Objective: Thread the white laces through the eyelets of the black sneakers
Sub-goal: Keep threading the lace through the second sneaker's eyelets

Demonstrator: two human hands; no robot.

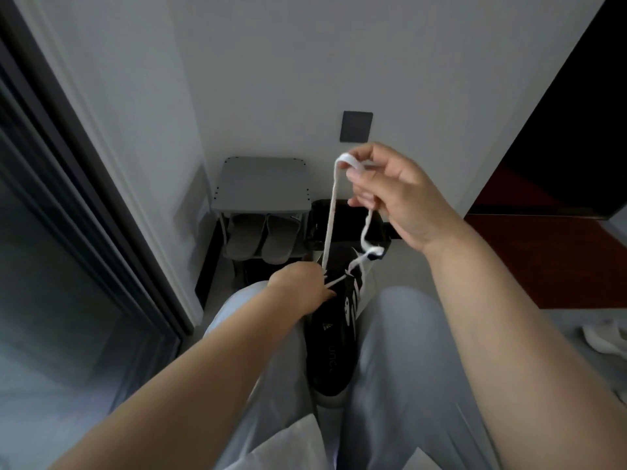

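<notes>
A black sneaker (330, 337) with white stripes lies between my knees, heel toward me. A white lace (330, 212) runs up from its eyelets. My right hand (395, 193) is raised above the shoe and pinches the lace, which loops over its fingers; a loose end curls down to the shoe's right side. My left hand (298, 288) rests on the shoe's left side by the eyelets, fingers curled at the lace's base; whether it grips the shoe or the lace is unclear.
A small grey shoe rack (263, 184) stands against the wall ahead, with grey slippers (261, 240) under its top shelf. A dark glass door (68, 266) runs along the left. White items (604, 337) lie on the floor at right.
</notes>
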